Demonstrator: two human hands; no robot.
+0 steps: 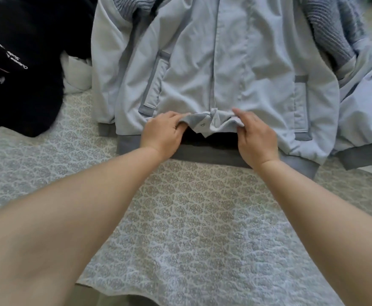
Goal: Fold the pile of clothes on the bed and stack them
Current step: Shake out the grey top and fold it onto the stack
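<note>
Patterned grey-and-white quilted bedspread (191,217) covers the bed, and a pale blue-grey zip jacket with darker grey ribbed hem (213,62) lies flat on it, front up, hem nearest. A heap of black garments (19,62) sits far left. The jacket looks as though it is being closed and straightened before folding. Left hand (163,134) and right hand (256,138) each pinch the bunched front edges at the hem's middle, fingers curled. Next probably comes aligning the snap there.

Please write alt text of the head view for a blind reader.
Both hands, left hand and right hand, pinch the front hem of a pale jacket spread on a patterned bedspread. Black clothes lie to its left.
</note>
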